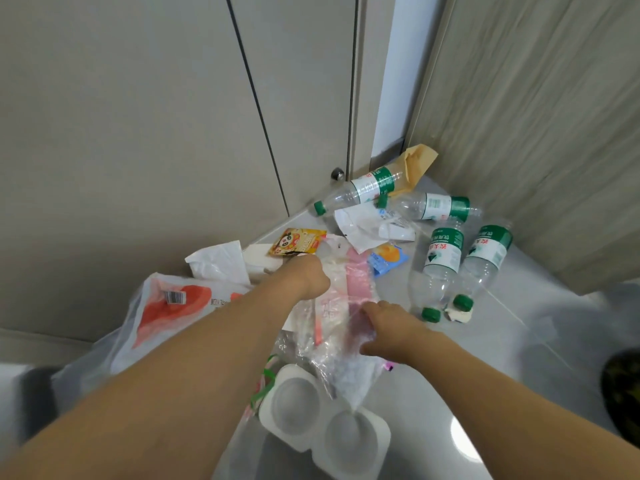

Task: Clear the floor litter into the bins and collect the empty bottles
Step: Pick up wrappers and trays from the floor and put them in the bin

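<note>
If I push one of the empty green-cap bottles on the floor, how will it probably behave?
The bottle lies on its side on the smooth, glossy floor, so it would probably roll or skid away. It looks clear and empty, so likely very light. Its thin plastic wall may dent or crackle under a firm grip.

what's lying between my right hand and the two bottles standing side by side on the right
Head view: bare floor between right hand and the two bottles.
</note>
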A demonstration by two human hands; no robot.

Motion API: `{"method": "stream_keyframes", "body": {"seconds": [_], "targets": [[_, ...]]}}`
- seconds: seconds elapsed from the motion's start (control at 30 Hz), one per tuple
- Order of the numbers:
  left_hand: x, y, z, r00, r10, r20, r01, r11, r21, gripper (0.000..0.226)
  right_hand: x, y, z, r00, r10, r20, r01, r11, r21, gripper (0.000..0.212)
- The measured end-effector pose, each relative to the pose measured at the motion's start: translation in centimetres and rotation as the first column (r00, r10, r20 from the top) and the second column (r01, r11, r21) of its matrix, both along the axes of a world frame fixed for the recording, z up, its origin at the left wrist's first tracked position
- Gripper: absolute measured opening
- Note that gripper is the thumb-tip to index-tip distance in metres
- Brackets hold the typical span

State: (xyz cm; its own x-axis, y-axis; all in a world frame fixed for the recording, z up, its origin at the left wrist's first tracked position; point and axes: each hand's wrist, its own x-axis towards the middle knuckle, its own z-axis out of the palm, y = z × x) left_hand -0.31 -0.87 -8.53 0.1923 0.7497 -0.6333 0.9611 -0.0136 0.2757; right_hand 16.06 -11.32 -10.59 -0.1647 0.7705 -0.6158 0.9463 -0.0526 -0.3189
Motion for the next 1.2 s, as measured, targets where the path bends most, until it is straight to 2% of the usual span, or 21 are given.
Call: {"method": "stream_keyframes", "body": {"seconds": [0.1,0.17,0.23,0.3,0.4,0.47,0.5,0.57,0.67,0.8,0.9,0.97,1.03,1.07,1.1,1.13,1.17,1.2], "targets": [[1.0,0.1,-0.1,0.991,0.126,0.037,-0.125,0.992,-0.025,0.014,-0.3,-0.1,-0.2,1.000,-0.010,0.022,0.008,0.996,0.084,0.078],[1.3,0.1,-0.4,0.958,0.271,0.097,-0.265,0.962,-0.063,0.009,-0.6,0.0,-0.3,0.999,-0.006,0.039,0.002,0.994,0.107,0.076],[1.4,0.1,-0.9,0.913,0.388,0.126,-0.376,0.920,-0.111,0.011,-0.9,0.2,-0.6,0.997,-0.004,0.078,-0.004,0.994,0.107,0.058],[1.4,0.3,-1.1,0.878,0.457,0.140,-0.434,0.885,-0.170,0.014,-1.0,0.3,-0.5,0.998,-0.048,0.041,0.045,0.997,0.067,0.032],[1.4,1.1,-0.3,0.847,0.497,0.192,-0.461,0.864,-0.202,0.004,-0.3,0.8,0.0,0.995,-0.071,-0.074,0.070,0.997,-0.014,0.017],[1.0,2.0,0.8,0.827,0.491,0.275,-0.428,0.866,-0.259,0.018,0.2,1.7,1.0,0.982,-0.128,-0.138,0.123,0.991,-0.045,0.012],[0.8,2.3,1.4,0.795,0.510,0.327,-0.403,0.848,-0.343,0.023,0.5,2.2,1.6,0.964,-0.185,-0.190,0.171,0.982,-0.086,0.008],[0.6,3.2,2.6,0.724,0.568,0.392,-0.355,0.793,-0.495,0.023,1.3,3.1,3.2,0.917,-0.287,-0.278,0.243,0.953,-0.182,0.024],[0.9,4.2,3.0,0.641,0.645,0.416,-0.378,0.737,-0.561,0.025,3.8,4.4,6.0,0.910,-0.340,-0.235,0.289,0.930,-0.228,0.027],[2.8,5.0,3.4,0.503,0.693,0.516,-0.320,0.704,-0.634,0.020,8.0,5.4,9.1,0.876,-0.438,-0.200,0.402,0.894,-0.196,0.015],[4.5,5.0,3.9,0.440,0.702,0.560,-0.397,0.712,-0.579,0.035,10.2,4.3,10.2,0.868,-0.477,-0.139,0.446,0.871,-0.206,0.014],[5.4,4.7,4.8,0.470,0.664,0.581,-0.453,0.747,-0.487,0.026,11.7,3.2,10.7,0.882,-0.466,-0.068,0.445,0.873,-0.200,0.013],[5.9,4.5,6.0,0.542,0.588,0.601,-0.386,0.809,-0.444,0.011,13.1,2.2,11.5,0.890,-0.456,-0.010,0.447,0.877,-0.177,0.008],[6.0,4.3,6.6,0.648,0.465,0.603,-0.305,0.884,-0.355,0.010,13.7,1.6,12.1,0.889,-0.458,0.005,0.452,0.877,-0.161,0.008],[6.1,4.1,7.1,0.806,0.232,0.544,-0.169,0.972,-0.164,0.013,14.2,1.1,12.7,0.887,-0.461,0.014,0.458,0.877,-0.145,0.011],[6.3,3.6,7.7,0.929,-0.038,0.368,0.014,0.998,0.067,0.016,14.6,0.6,13.3,0.884,-0.468,0.024,0.466,0.875,-0.131,0.012],[6.6,2.9,8.3,0.958,-0.248,0.145,0.203,0.942,0.269,0.019,15.0,0.0,13.8,0.877,-0.479,0.028,0.479,0.871,-0.112,0.010],[7.0,2.2,8.9,0.933,-0.360,-0.006,0.335,0.862,0.381,0.023,15.3,-0.5,14.5,0.872,-0.489,0.030,0.490,0.866,-0.097,0.007]]}}
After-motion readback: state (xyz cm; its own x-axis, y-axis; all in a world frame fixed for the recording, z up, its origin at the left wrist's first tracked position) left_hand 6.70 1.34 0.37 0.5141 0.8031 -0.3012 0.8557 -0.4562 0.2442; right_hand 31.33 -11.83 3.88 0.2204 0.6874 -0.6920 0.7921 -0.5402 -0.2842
